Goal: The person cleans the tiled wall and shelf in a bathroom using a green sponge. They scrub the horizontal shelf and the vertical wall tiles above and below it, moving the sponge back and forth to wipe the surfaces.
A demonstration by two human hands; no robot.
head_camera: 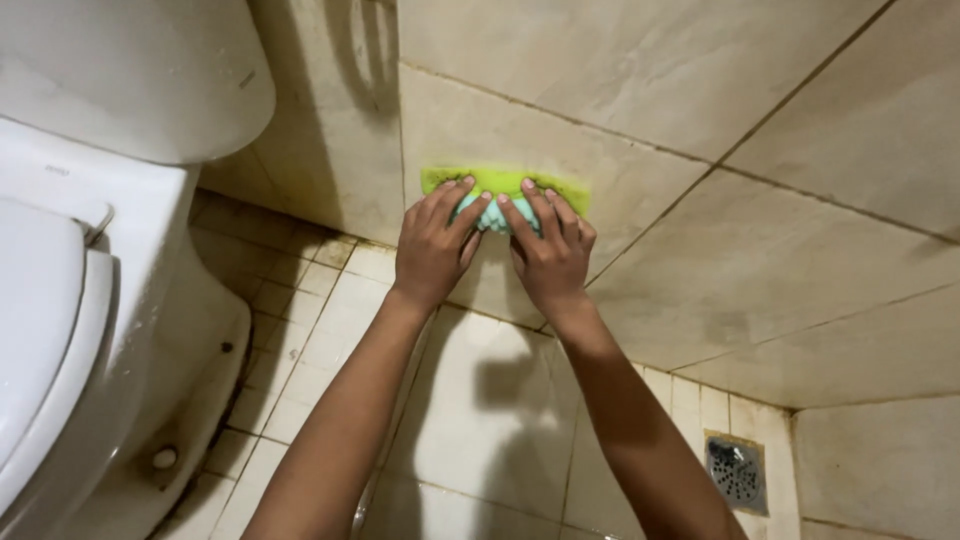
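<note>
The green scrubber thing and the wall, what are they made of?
The scrubber under the left hand and right hand looks like soft, fuzzy yellow-green fibre on a pale blue plastic-looking back, though that is mostly hidden. The wall looks like glazed beige ceramic tile: smooth, faintly shiny, with dark grout lines.

You pressed a spongy, matt green scrub pad (505, 184) to glossy, stained beige wall tiles (640, 60). Beside you, the toilet (120, 260) looked smooth glazed ceramic; the floor drain (736, 472) was dull metal.
</note>
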